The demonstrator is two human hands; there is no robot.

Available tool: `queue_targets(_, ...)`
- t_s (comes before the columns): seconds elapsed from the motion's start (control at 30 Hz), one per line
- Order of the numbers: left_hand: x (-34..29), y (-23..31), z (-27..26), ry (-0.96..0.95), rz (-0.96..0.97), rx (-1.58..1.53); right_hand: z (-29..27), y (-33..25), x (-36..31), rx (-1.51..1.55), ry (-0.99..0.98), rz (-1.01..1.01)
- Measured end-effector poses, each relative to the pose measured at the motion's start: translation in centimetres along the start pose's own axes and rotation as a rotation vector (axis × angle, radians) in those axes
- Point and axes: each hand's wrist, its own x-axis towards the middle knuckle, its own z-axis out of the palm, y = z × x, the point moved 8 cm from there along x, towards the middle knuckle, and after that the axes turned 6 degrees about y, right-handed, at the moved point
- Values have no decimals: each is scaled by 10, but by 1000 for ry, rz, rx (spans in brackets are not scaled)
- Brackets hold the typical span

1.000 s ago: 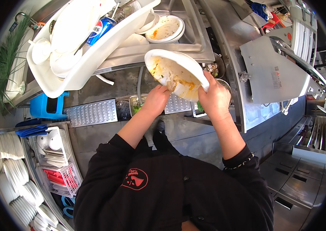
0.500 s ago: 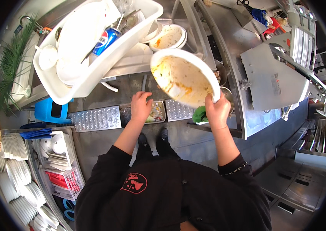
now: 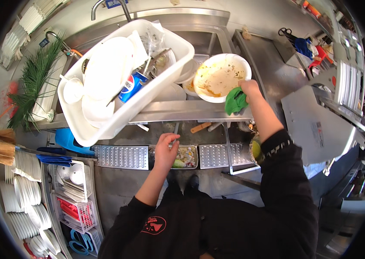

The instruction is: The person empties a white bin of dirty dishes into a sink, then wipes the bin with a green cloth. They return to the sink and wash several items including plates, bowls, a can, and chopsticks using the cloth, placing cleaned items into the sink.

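A white bowl (image 3: 222, 75) smeared with orange and yellow food residue is tilted over the right part of the steel sink (image 3: 169, 111). My right hand (image 3: 250, 90) grips its right rim. From the same hand hangs a crumpled green cloth (image 3: 236, 101). Other dirty white bowls (image 3: 188, 71) sit beneath and left of it, partly hidden. Empty, with fingers loosely curved and apart, my left hand (image 3: 166, 149) hovers in front of the sink, above a floor drain tray (image 3: 189, 156) with food scraps.
A large white tub (image 3: 126, 118) heaped with white dishes and a blue drink can (image 3: 132, 87) rests across the sink's left side. A faucet (image 3: 110, 3) rises behind. Stacked plates (image 3: 28, 190) fill shelving at left; a grey metal machine (image 3: 309, 125) stands right.
My right hand has carried the bowl forward over the sink, turning its inside more upward. The green cloth shows more fully. My left hand stays empty; the whole view has shifted.
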Motion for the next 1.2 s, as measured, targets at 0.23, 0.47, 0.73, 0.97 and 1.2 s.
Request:
queue_targets(0.23, 21, 5, -55, 90, 13, 42, 94, -84, 83, -944, -6, -229)
queue_targets(0.47, 44, 3, -88, -129, -24, -157, 217, -36, 204, -1366, -153, -346)
queue_targets(0.73, 80, 96, -120, -480, -18, -381, 217, 22, 188, -996, -45, -225)
queue_targets(0.97, 156, 53, -207, 57, -479, -554, 134, -86, 76, -994, -45, -506)
queue_targets(1.2, 189, -63, -264, 349, -982, -338, 202, -263, -103, 9, -682, -568)
